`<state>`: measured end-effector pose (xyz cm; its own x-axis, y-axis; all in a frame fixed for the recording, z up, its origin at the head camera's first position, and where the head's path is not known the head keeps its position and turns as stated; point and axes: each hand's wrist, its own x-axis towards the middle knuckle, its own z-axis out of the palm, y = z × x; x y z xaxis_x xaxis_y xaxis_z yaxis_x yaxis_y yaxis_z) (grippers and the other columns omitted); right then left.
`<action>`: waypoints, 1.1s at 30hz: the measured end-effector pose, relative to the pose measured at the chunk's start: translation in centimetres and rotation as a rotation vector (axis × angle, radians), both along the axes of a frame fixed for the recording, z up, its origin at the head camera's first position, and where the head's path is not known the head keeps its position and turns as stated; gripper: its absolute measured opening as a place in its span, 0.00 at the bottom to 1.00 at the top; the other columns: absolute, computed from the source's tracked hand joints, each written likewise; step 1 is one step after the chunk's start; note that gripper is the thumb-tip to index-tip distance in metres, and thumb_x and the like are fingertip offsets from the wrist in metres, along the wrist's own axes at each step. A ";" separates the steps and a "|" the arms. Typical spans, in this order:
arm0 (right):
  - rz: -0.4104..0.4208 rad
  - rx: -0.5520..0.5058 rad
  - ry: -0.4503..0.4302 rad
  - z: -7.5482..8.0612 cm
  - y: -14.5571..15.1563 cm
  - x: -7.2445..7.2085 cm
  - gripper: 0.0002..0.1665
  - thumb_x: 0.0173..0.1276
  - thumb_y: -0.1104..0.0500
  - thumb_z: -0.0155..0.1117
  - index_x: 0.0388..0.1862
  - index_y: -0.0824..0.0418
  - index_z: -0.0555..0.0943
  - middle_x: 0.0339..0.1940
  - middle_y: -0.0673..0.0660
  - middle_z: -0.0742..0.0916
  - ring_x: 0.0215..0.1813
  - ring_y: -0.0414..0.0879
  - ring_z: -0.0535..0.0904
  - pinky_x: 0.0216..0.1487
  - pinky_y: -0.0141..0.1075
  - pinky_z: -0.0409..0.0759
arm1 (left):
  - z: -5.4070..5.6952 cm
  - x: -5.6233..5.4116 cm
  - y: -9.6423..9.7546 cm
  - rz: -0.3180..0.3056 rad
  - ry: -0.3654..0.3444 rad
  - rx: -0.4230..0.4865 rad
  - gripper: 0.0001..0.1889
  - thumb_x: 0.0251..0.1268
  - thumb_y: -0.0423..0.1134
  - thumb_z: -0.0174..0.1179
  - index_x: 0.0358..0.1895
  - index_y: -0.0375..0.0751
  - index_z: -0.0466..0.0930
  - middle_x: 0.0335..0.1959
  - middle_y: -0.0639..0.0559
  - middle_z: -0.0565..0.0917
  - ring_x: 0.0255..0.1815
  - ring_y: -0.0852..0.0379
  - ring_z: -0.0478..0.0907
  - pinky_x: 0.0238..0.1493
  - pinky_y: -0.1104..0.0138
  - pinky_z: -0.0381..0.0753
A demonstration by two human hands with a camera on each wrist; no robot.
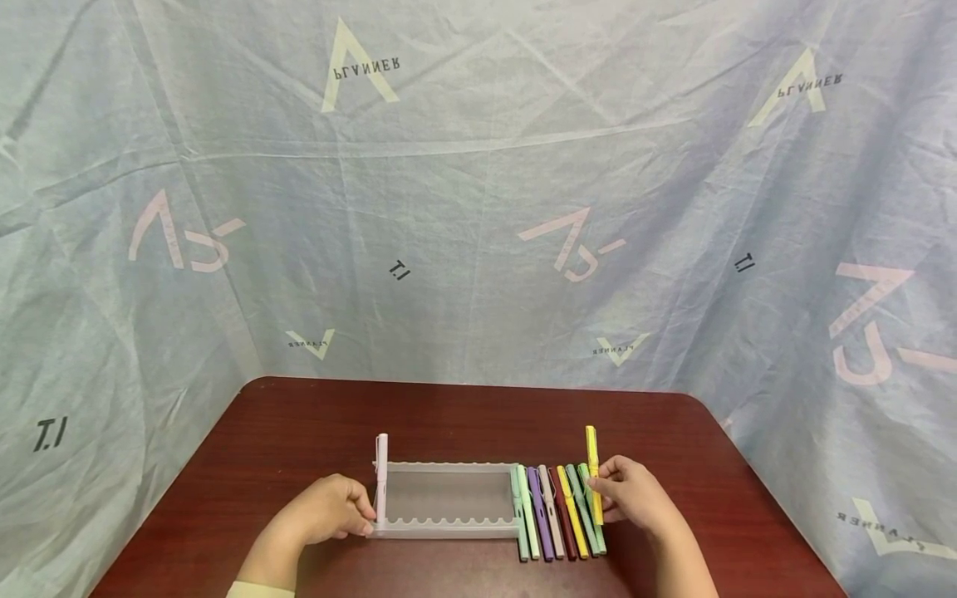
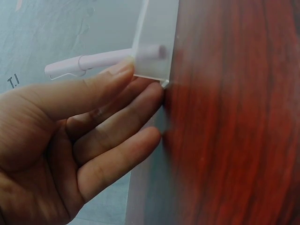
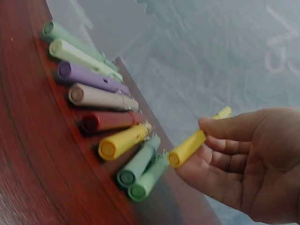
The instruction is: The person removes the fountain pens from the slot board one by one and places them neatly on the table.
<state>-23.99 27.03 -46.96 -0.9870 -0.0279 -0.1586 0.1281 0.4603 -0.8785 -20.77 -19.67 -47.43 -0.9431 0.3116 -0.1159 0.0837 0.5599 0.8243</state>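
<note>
My left hand (image 1: 336, 508) holds the front left corner of a clear plastic pen tray (image 1: 449, 529), its thumb by the corner in the left wrist view. A pale pink pen (image 1: 382, 477) lies across the tray's left end. Between thumb and fingers, my right hand (image 1: 634, 496) pinches a yellow pen (image 3: 188, 147), slightly above the row's right end. That row of capped pens lies right of the tray: green (image 3: 72, 40), pale green (image 3: 79, 57), purple (image 1: 540, 515), greyish pink (image 1: 552, 515), dark red (image 1: 566, 519), another yellow (image 3: 123, 142) and two more greens, overlapping.
A dark red wooden table (image 1: 314, 415) carries everything. Grey-blue printed cloth (image 1: 478, 191) hangs behind it and along both sides. Scalloped notches run along the tray's front and back edges. The row's leftmost pen touches or nearly touches the tray's right end.
</note>
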 end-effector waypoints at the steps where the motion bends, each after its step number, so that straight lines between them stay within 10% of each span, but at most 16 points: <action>1: -0.015 0.015 -0.008 -0.1 0.1 0.1 0.13 0.69 0.61 0.63 0.43 0.69 0.72 0.31 0.61 0.80 0.30 0.51 0.78 0.31 0.46 0.85 | 0.0 0.0 0.0 -0.001 0.000 0.000 0.07 0.44 0.30 0.72 0.28 0.36 0.83 0.26 0.51 0.83 0.26 0.56 0.77 0.28 0.59 0.80; 33: 0.013 0.273 -0.128 -1.7 1.1 0.6 0.12 0.69 0.62 0.62 0.28 0.64 0.71 0.24 0.58 0.77 0.21 0.47 0.70 0.22 0.37 0.73 | -0.4 -0.2 -0.1 0.000 -0.002 -0.003 0.08 0.44 0.31 0.73 0.27 0.37 0.83 0.24 0.51 0.82 0.24 0.56 0.76 0.26 0.60 0.78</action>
